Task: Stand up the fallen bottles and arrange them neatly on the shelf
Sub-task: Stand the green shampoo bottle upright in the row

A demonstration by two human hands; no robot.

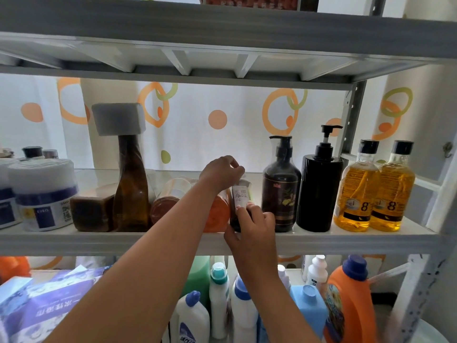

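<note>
**Middle shelf, filled end to end**

The grey shelf [99,241] carries a white jar [42,194] at the left, then a brown block [91,212] and a tall brown bottle [131,189] standing upright. Just beside that, a clear bottle [164,206] lies on its side, reddish cap forward. Further right are an orange bottle [217,215], a small dark bottle [239,198] with a white label, a brown pump bottle [280,194], a black pump bottle [319,194], and a yellow bottle [356,191] touching a second yellow bottle [393,189].

White tubs [44,194] stand left; tissue pack [49,300] lies below.
</note>
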